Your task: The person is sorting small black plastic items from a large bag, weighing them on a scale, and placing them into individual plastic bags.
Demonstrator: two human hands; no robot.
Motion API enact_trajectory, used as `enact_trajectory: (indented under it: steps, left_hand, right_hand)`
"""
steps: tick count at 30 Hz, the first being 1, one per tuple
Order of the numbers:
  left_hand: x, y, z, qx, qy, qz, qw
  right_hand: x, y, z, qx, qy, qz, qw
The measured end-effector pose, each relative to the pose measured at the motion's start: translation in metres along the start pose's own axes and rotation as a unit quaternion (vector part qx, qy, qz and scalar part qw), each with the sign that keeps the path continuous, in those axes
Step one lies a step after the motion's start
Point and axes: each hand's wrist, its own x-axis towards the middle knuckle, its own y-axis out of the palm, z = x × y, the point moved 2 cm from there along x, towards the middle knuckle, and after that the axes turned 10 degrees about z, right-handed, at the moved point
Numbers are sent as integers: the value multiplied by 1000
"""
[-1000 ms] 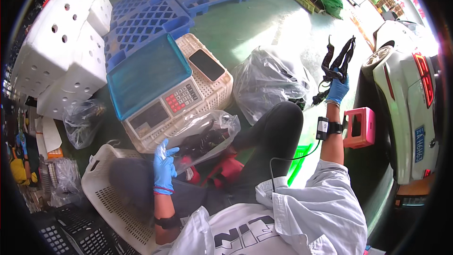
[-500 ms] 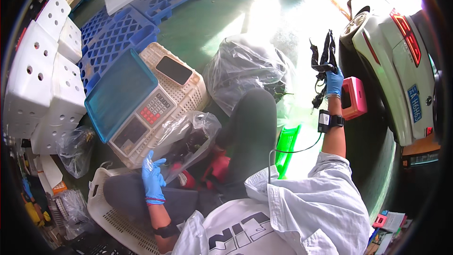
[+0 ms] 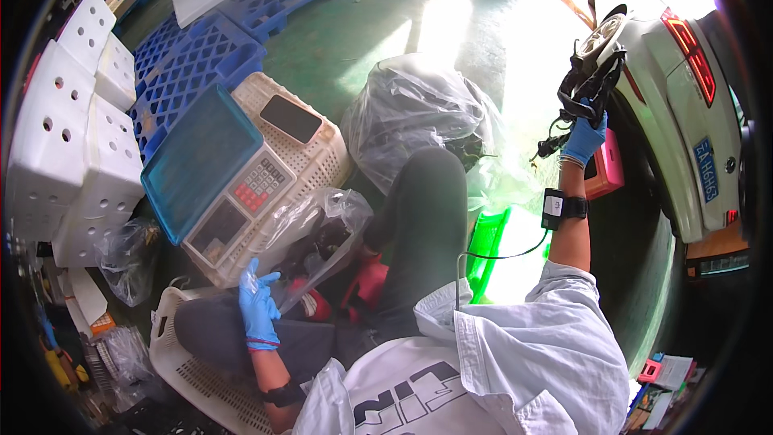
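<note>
My right hand [image 3: 584, 142], in a blue glove, is raised at the far right, closed around a bunch of dark, long, limp strips [image 3: 592, 84]. Their kind cannot be made out; thin ends dangle below the fist. My left hand [image 3: 258, 310], also gloved in blue, is at the lower left with fingers apart. Beside it a clear plastic bag [image 3: 342, 208] stands open between my legs, with dark things inside. Whether the left fingers touch the bag's edge is unclear. A digital scale [image 3: 241, 200] with a blue tray lies on an upturned cream crate [image 3: 326, 153], just beyond the bag.
A phone [image 3: 291, 119] lies on the crate. Ahead stands a large clear bag [image 3: 419, 113] with dark contents. A green basket [image 3: 488, 254] and a pink box [image 3: 608, 165] are at the right, near a parked car [image 3: 672, 113]. White foam boxes [image 3: 60, 121] and blue pallets [image 3: 189, 56] fill the left.
My right hand has moved slightly right with the dark strips, which have swung and bunched together. The left hand has barely moved.
</note>
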Motion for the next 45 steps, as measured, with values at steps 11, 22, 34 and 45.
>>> enact_trajectory:
  steps: [11,22,34,45]
  left_hand:
    - [11,-3,5,11,25,-75,997]
    - [11,-26,7,-100,71,-92,988]
    - [6,-22,18,-26,146,-91,985]
    - [-46,-23,-37,-147,7,-16,989]
  right_hand:
    - [-170,182,178,516,295,167,786]
    - [-428,228,128,151,-68,823,543]
    - [-490,287,94,-141,-237,938,212]
    - [-335,248,74,-388,-128,870,276]
